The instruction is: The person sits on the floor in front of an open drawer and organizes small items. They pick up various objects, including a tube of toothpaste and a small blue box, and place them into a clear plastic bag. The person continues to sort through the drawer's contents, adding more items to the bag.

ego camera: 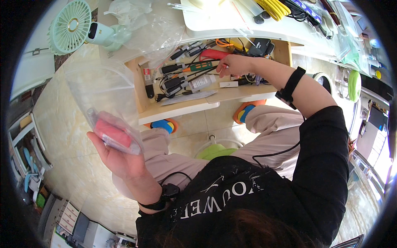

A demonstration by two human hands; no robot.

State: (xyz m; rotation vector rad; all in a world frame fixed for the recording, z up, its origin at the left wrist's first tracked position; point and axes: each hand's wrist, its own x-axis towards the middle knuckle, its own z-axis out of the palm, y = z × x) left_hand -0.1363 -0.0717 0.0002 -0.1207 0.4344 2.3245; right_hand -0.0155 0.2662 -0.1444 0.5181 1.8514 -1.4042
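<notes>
My left hand (122,159) holds up a clear plastic bag (105,80), cupped from below. Inside the bag lie a red packet (113,131) and a small grey cylindrical item (91,112). Over the open wooden drawer (183,107), my right hand (232,65) has its fingers bent around a small red item (225,66), mostly hidden by them. Beneath and beside that hand are black-and-grey screwdrivers (172,68), a green-and-orange handle (201,66), a red-handled tool (214,54) and a grey-white tube (202,82).
A mint-green fan (71,26) and crumpled clear plastic (152,38) sit on the white desktop above the drawer. A white tray (204,18) and a coiled yellow cable (276,9) lie farther right. Below the drawer are my slippered feet and a green stool seat (215,152).
</notes>
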